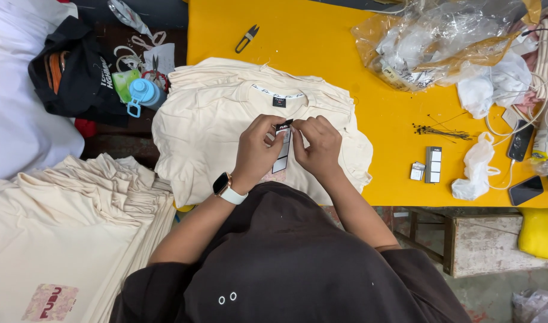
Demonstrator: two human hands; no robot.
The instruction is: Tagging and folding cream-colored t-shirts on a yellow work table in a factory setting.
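Hanging between both sets of fingers, the black-and-white paper tag [281,146] sits just above the folded cream shirt stack [214,119] on the yellow surface [321,42]; the left hand [259,146] and right hand [317,143] each pinch its top edge, fingertips pressed together
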